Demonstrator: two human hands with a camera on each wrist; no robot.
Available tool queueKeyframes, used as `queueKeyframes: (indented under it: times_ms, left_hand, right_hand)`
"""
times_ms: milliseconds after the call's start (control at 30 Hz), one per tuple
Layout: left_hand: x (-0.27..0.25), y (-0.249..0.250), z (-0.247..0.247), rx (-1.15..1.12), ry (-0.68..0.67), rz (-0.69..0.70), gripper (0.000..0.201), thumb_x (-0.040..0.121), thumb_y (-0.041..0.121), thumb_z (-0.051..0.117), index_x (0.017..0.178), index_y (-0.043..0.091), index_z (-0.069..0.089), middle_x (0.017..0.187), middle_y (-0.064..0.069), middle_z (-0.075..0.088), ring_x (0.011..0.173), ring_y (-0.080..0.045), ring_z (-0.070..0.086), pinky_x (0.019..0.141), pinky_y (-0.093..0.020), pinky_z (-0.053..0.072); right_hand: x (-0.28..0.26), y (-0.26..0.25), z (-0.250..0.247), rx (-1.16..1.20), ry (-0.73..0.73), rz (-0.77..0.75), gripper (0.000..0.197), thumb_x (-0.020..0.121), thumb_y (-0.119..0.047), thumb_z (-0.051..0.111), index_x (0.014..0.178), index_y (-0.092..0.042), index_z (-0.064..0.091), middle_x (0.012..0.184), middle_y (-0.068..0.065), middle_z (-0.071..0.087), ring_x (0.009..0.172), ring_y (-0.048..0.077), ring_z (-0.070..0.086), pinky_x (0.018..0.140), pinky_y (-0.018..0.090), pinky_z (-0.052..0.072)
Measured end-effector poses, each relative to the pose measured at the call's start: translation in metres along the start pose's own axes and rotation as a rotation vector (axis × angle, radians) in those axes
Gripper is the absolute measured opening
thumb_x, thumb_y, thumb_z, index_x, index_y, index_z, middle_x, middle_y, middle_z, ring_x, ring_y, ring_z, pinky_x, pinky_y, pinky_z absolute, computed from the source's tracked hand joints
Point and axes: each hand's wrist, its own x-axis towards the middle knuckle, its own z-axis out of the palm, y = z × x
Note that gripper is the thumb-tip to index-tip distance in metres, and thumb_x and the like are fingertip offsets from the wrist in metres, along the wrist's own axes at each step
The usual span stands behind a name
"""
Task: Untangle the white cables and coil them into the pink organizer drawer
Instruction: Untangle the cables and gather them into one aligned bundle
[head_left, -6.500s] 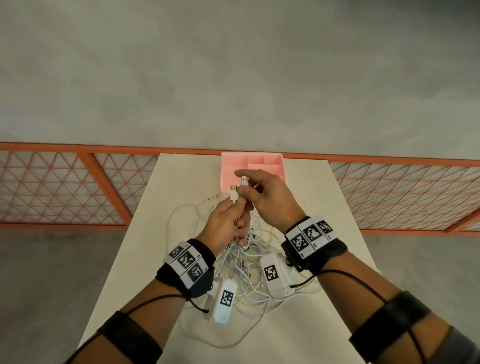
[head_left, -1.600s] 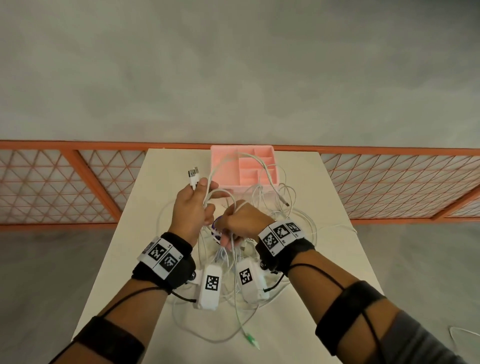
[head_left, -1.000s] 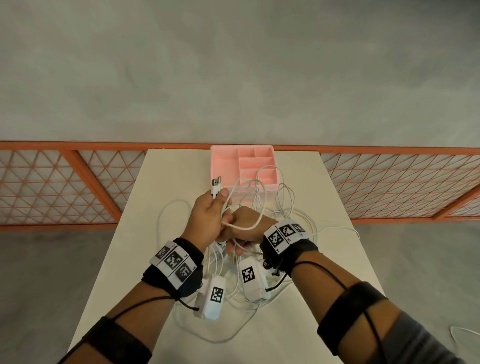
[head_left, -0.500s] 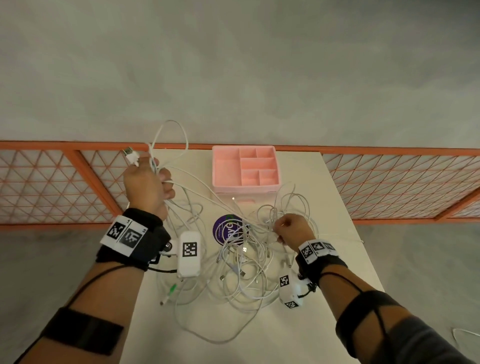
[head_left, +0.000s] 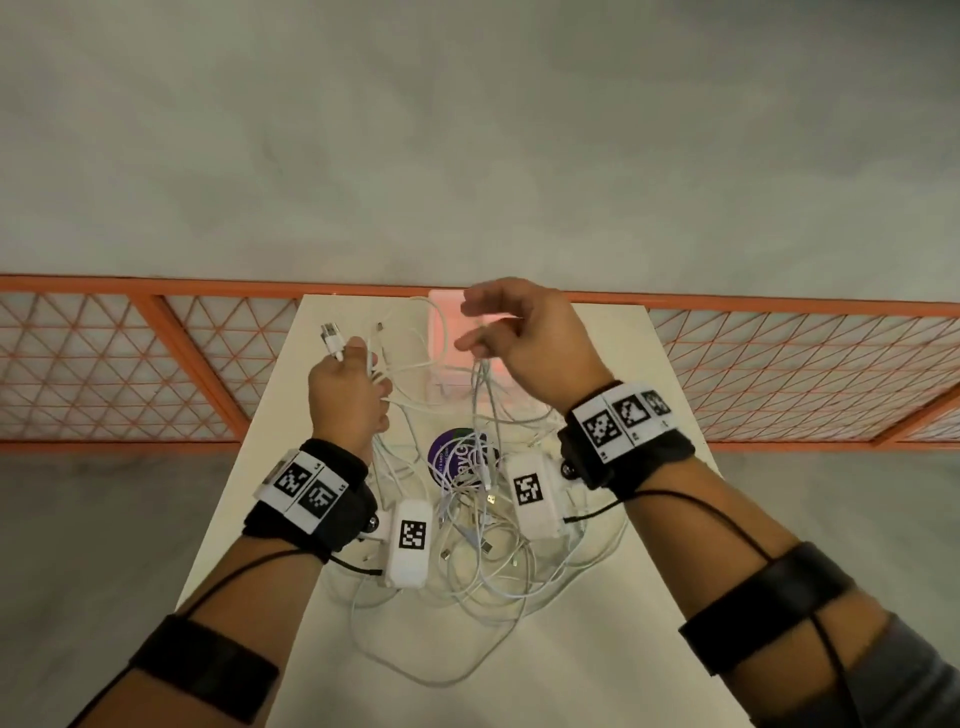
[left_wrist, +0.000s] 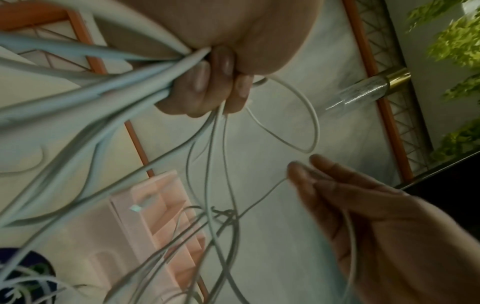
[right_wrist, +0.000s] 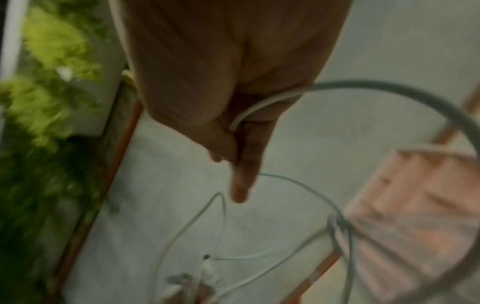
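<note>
A tangle of white cables (head_left: 483, 525) lies on the cream table (head_left: 597, 649). My left hand (head_left: 363, 374) is raised over the table's left side. It grips a bundle of cable strands (left_wrist: 145, 82), and a USB plug (head_left: 330, 336) sticks out above the fist. My right hand (head_left: 470, 325) is lifted in front of the pink organizer (head_left: 440, 332) and hides most of it. A thin white cable (right_wrist: 249, 111) runs between its fingers, the index finger (right_wrist: 241, 185) points out straight, and strands (head_left: 480, 384) hang down to the tangle.
A purple round disc (head_left: 451, 457) lies under the cables mid-table. An orange mesh railing (head_left: 130, 364) runs behind the table's far edge. Green plants (right_wrist: 46, 61) stand beyond the railing. Grey floor surrounds the table.
My left hand swung back from the far left toward the centre with its cables. My right hand rose from the tangle to in front of the organizer, lifting strands.
</note>
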Motion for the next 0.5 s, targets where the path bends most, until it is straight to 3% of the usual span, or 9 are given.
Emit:
queueKeyframes:
  times_ms: [67,133,200,233,300,400,500]
  left_hand:
    - [-0.001,0.0,-0.002,0.003,0.007,0.001,0.03,0.103,0.032,0.045,0.075,0.019,0.048,0.052,0.003,0.042,0.036,-0.008,0.036,0.038,-0.013,0.022]
    - [-0.001,0.0,-0.004,0.003,0.006,0.012,0.03,0.103,0.03,0.045,0.076,0.018,0.048,0.057,0.002,0.042,0.036,-0.007,0.038,0.038,-0.013,0.022]
    - [0.0,0.0,-0.006,0.009,0.002,0.018,0.03,0.103,0.029,0.044,0.076,0.018,0.049,0.061,0.001,0.041,0.036,-0.006,0.038,0.038,-0.012,0.022]
    - [0.0,0.0,-0.006,0.017,0.0,0.016,0.03,0.104,0.029,0.044,0.076,0.018,0.049,0.062,0.0,0.041,0.035,-0.006,0.037,0.038,-0.012,0.022]
    - [0.002,-0.003,-0.007,0.037,-0.001,0.01,0.031,0.104,0.032,0.044,0.077,0.016,0.049,0.062,-0.002,0.04,0.033,-0.006,0.036,0.038,-0.011,0.022]
    - [0.005,-0.011,-0.007,0.072,-0.003,0.0,0.032,0.104,0.033,0.045,0.08,0.014,0.049,0.063,-0.004,0.039,0.032,-0.006,0.036,0.038,-0.012,0.022]
    - [0.007,-0.018,-0.008,0.097,-0.009,-0.023,0.033,0.104,0.036,0.044,0.08,0.013,0.048,0.06,-0.005,0.039,0.031,-0.008,0.033,0.037,-0.014,0.021]
  right_hand:
    - [0.005,0.0,-0.007,-0.371,-0.021,0.044,0.044,0.088,0.011,0.048,0.125,-0.007,0.061,0.118,0.011,0.067,0.088,0.02,0.073,0.088,0.038,0.057]
    - [0.004,0.012,-0.014,-0.784,-0.08,0.137,0.04,0.088,0.008,0.05,0.124,-0.004,0.062,0.118,0.014,0.067,0.102,0.027,0.067,0.091,0.033,0.052]
    - [0.003,0.023,-0.02,-0.851,-0.072,0.22,0.036,0.087,0.005,0.052,0.121,-0.004,0.063,0.116,0.015,0.067,0.106,0.029,0.065,0.089,0.032,0.051]
    - [0.003,0.028,-0.022,-0.763,-0.055,0.24,0.036,0.087,0.005,0.053,0.119,-0.005,0.065,0.113,0.015,0.069,0.102,0.027,0.067,0.087,0.033,0.054]
    - [0.004,0.029,-0.025,-0.34,0.009,0.233,0.03,0.091,0.007,0.049,0.112,-0.006,0.067,0.097,0.014,0.071,0.08,0.023,0.071,0.074,0.035,0.056]
    - [0.005,0.007,-0.03,0.326,0.139,0.054,0.034,0.093,0.015,0.042,0.108,-0.004,0.066,0.079,0.011,0.068,0.063,0.017,0.063,0.063,0.029,0.051]
    - [0.011,-0.013,-0.041,0.604,0.176,0.01,0.038,0.091,0.013,0.04,0.109,-0.005,0.067,0.071,0.007,0.06,0.058,0.016,0.05,0.054,0.025,0.04]
